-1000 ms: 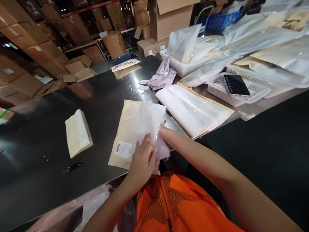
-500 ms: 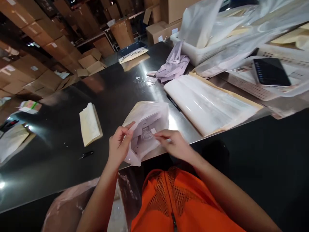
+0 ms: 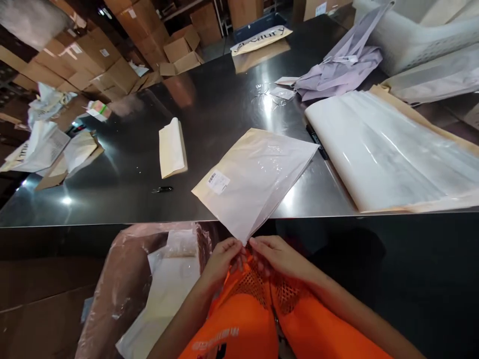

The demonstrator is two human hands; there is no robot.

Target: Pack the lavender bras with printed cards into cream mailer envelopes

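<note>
A pale plastic bag (image 3: 254,174) with a white barcode label (image 3: 218,182) lies flat on the steel table, one corner pointing toward me over the front edge. My left hand (image 3: 224,257) pinches that near corner from the left. From the right, my right hand (image 3: 275,255) grips the same corner, its fingertips close to the left ones. The bag's mouth is drawn together there, and what is inside does not show clearly. Small black thread snips (image 3: 162,189) lie left of the bag. Behind them rests a folded cream packet (image 3: 172,148).
A stack of large clear bags (image 3: 389,154) with a black marker (image 3: 316,141) beside it covers the table's right. Behind are lilac cloth (image 3: 339,75) and a white basket (image 3: 422,45). A plastic-lined bin (image 3: 123,279) stands below the table (image 3: 123,199) edge at left.
The bag's gaping mouth has narrowed and turned toward me. My right hand has left its inside, and both hands have come together at the near corner. The camera view has shifted left.
</note>
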